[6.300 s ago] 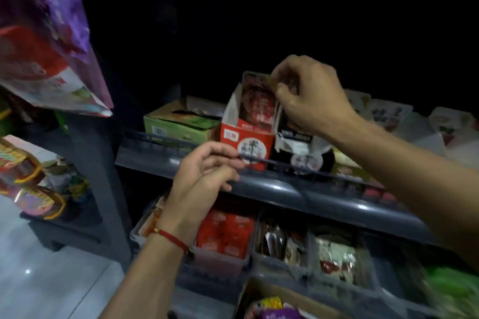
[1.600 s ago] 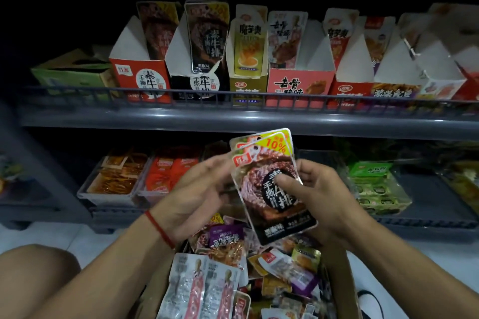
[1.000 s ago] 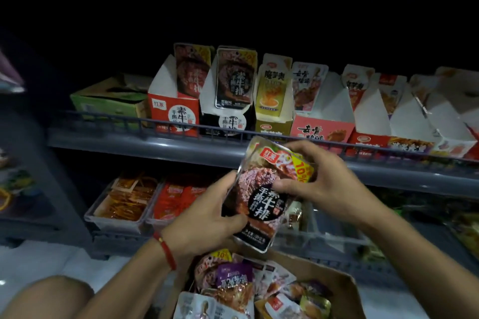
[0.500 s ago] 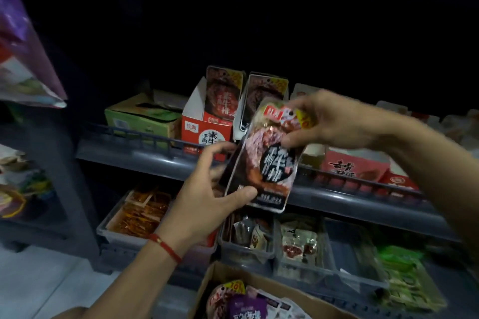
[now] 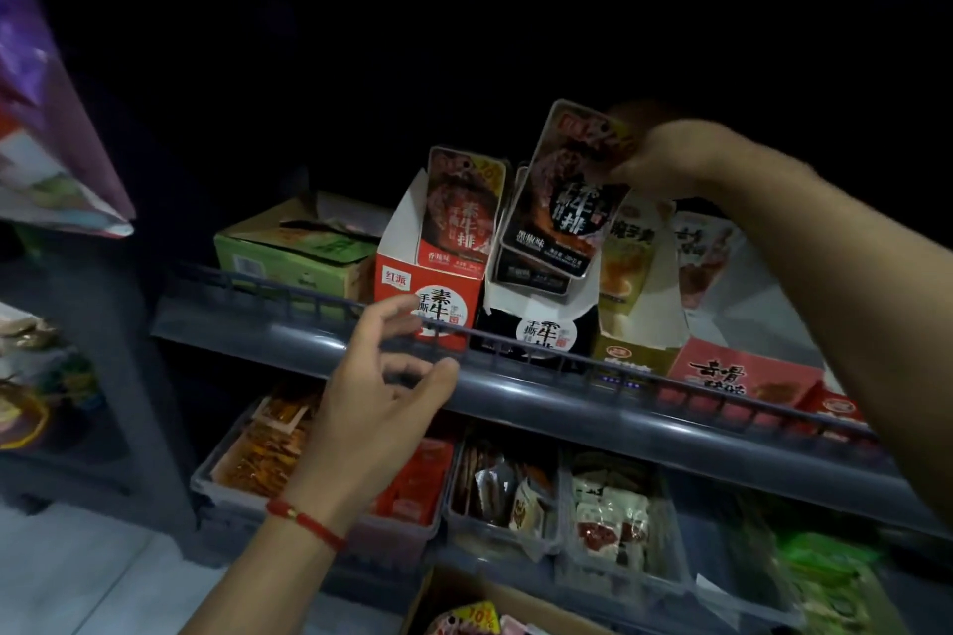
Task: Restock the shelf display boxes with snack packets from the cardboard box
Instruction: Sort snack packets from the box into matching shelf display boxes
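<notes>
1. Your right hand pinches the top edge of the dark snack packet, fingers curled round its upper right corner. The pkt hangs upright, long axis near vertical, top leaning a bit to the right.

2. The key relation: the pkt's bottom edge sits just above and slightly in front of the black display box, overlapping the matching pkts already standing in it. So the box lies straight below your fingers; the move looks like a short drop down and back, w/ the long axis kept upright.

3. Your left hand holds nothing: fingers loosely spread, relaxed, near the shelf rail in front of the red display box (can't tell if it touches the rail). It's lower and further left, so the right hand is nearer the slot.

4. Risk, as I judge it: the bottom corner could catch on the box's front lip or on the pkts inside; the left hand is close enough to steady the box.

5. The cardboard box w/ more stock sits at the bottom edge, below the lower trays.
</notes>
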